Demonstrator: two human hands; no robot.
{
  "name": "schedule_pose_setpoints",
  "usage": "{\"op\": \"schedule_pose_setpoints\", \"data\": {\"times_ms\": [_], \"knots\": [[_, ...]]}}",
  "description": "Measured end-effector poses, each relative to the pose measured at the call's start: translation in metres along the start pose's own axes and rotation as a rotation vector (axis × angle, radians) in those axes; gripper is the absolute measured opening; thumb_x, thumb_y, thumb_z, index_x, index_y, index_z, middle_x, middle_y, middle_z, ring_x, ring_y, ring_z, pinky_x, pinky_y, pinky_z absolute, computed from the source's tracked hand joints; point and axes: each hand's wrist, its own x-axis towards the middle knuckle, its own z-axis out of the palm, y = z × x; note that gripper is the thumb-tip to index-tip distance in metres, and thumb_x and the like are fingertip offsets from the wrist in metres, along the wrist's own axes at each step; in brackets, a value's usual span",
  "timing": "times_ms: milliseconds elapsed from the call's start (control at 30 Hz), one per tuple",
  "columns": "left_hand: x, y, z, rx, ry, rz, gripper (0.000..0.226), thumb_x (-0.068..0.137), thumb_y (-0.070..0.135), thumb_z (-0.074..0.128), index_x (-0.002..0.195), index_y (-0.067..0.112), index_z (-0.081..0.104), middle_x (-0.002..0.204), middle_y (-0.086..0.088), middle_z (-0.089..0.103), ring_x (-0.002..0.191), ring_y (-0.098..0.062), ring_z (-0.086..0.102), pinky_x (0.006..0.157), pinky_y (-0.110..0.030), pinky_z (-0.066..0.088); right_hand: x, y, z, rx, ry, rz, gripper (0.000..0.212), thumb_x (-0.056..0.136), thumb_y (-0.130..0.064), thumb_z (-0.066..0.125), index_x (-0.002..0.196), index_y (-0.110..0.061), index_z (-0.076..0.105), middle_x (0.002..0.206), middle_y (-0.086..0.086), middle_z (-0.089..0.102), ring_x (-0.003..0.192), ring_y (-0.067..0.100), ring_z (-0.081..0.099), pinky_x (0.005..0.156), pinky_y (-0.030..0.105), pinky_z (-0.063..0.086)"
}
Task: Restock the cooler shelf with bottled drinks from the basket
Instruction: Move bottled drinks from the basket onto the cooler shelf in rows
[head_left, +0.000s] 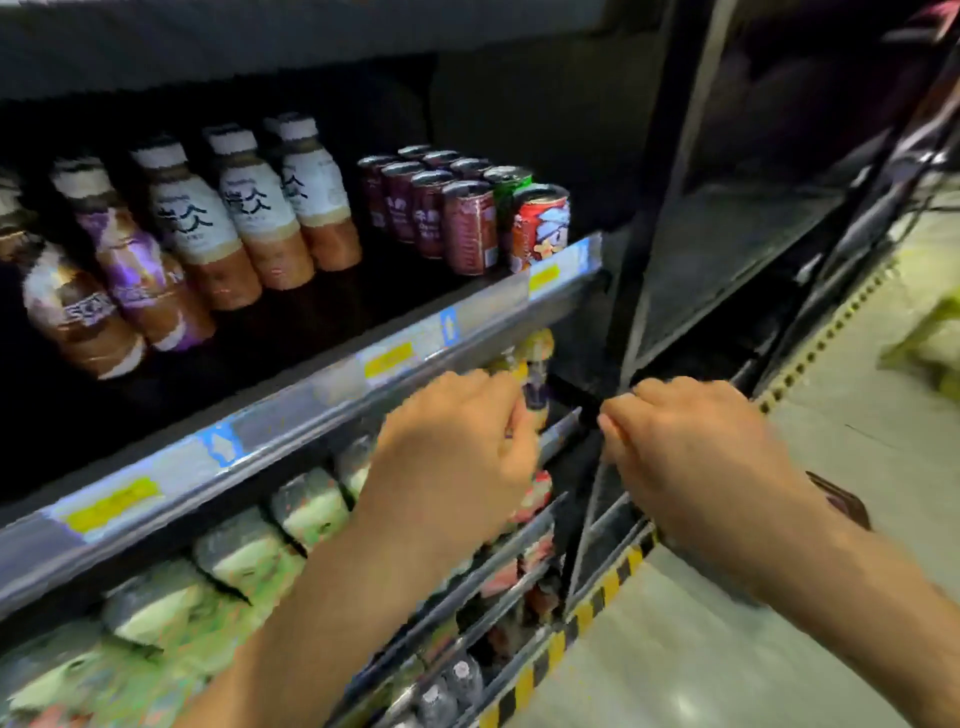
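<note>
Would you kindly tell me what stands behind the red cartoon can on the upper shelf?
A green can stands right behind the red cartoon can; only its top and upper side show, the rest is covered.

A small bottle (536, 387) with a yellow top and a purple label stands almost upright at the right end of the cooler shelf (558, 431), just under the price strip (311, 410). The left hand (457, 457) holds it.

Retail shop: open cooler shelf (311, 410) with price-tag strip, rows of bottled drinks (244, 218) and cans (467, 223).
</note>
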Motion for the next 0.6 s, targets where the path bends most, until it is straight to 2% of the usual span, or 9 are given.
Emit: {"op": "schedule_pose_setpoints", "data": {"times_ms": [100, 200, 233, 300, 333, 367, 433, 500, 600], "knots": [[0.006, 0.039, 0.056, -0.062, -0.146, 0.128, 0.022, 0.089, 0.029, 0.047, 0.070, 0.018, 0.051, 0.068, 0.000, 0.055, 0.068, -0.025, 0.055, 0.056, -0.040, 0.045, -0.045, 0.041, 0.016, -0.041, -0.185, 0.136, 0.012, 0.073, -0.020, 0.057, 0.062, -0.018, 0.056, 0.059, 0.006, 0.055, 0.052, 0.031, 0.057, 0.050, 0.034, 0.038], [0.013, 0.083, 0.104, -0.029, -0.410, 0.251, 0.024, 0.096, 0.034, 0.040, 0.076, 0.024, 0.043, 0.079, 0.002, 0.056, 0.077, -0.021, 0.056, 0.063, -0.036, 0.046, -0.089, 0.076, 0.038, -0.054, -0.312, 0.297, 0.024, 0.070, -0.028, 0.044, 0.067, -0.016, 0.065, 0.062, 0.007, 0.061, 0.056, 0.032, 0.062, 0.051, 0.035, 0.044], [0.015, 0.095, 0.120, -0.010, -0.440, 0.284, 0.022, 0.096, 0.035, 0.045, 0.076, 0.026, 0.041, 0.080, 0.003, 0.056, 0.077, -0.020, 0.056, 0.063, -0.036, 0.046, -0.100, 0.086, 0.043, -0.073, -0.351, 0.347, 0.022, 0.070, -0.028, 0.049, 0.071, -0.016, 0.067, 0.066, 0.008, 0.063, 0.059, 0.032, 0.063, 0.053, 0.035, 0.045], [0.021, 0.121, 0.152, 0.036, -0.516, 0.380, 0.022, 0.088, 0.032, 0.061, 0.074, 0.027, 0.046, 0.073, 0.004, 0.056, 0.068, -0.019, 0.058, 0.056, -0.034, 0.045, -0.117, 0.107, 0.057, -0.094, -0.365, 0.437, 0.011, 0.067, -0.024, 0.066, 0.072, -0.013, 0.068, 0.067, 0.011, 0.064, 0.059, 0.032, 0.063, 0.054, 0.038, 0.048], [0.024, 0.133, 0.170, 0.054, -0.569, 0.413, 0.017, 0.089, 0.031, 0.061, 0.077, 0.026, 0.049, 0.075, 0.004, 0.057, 0.070, -0.020, 0.060, 0.057, -0.034, 0.046, -0.124, 0.120, 0.065, -0.091, -0.352, 0.482, 0.011, 0.065, -0.021, 0.071, 0.070, -0.012, 0.067, 0.065, 0.012, 0.064, 0.056, 0.033, 0.063, 0.053, 0.040, 0.050], [0.027, 0.143, 0.189, 0.059, -0.632, 0.426, 0.010, 0.094, 0.030, 0.053, 0.086, 0.024, 0.052, 0.085, 0.002, 0.059, 0.080, -0.022, 0.061, 0.065, -0.036, 0.047, -0.129, 0.134, 0.074, -0.077, -0.363, 0.521, 0.012, 0.063, -0.019, 0.073, 0.068, -0.011, 0.066, 0.063, 0.012, 0.064, 0.053, 0.033, 0.062, 0.052, 0.040, 0.051], [0.036, 0.165, 0.229, 0.061, -0.725, 0.454, 0.016, 0.101, 0.028, 0.038, 0.102, 0.022, 0.052, 0.103, 0.000, 0.059, 0.098, -0.023, 0.058, 0.079, -0.037, 0.044, -0.141, 0.165, 0.099, -0.057, -0.417, 0.586, 0.013, 0.062, -0.020, 0.076, 0.063, -0.013, 0.065, 0.059, 0.010, 0.063, 0.049, 0.032, 0.061, 0.047, 0.035, 0.047], [0.050, 0.187, 0.272, 0.094, -0.773, 0.464, 0.020, 0.102, 0.027, 0.035, 0.107, 0.022, 0.054, 0.109, 0.000, 0.060, 0.103, -0.023, 0.057, 0.082, -0.036, 0.043, -0.151, 0.199, 0.127, -0.029, -0.493, 0.640, 0.014, 0.061, -0.022, 0.077, 0.059, -0.017, 0.064, 0.058, 0.006, 0.063, 0.050, 0.030, 0.061, 0.047, 0.032, 0.044], [0.076, 0.222, 0.338, 0.145, -0.852, 0.491, 0.023, 0.101, 0.026, 0.035, 0.111, 0.020, 0.055, 0.112, -0.001, 0.061, 0.104, -0.023, 0.058, 0.082, -0.035, 0.043, -0.154, 0.261, 0.164, 0.019, -0.577, 0.742, 0.016, 0.063, -0.024, 0.080, 0.061, -0.019, 0.065, 0.061, 0.004, 0.065, 0.056, 0.029, 0.063, 0.050, 0.034, 0.047]]}}
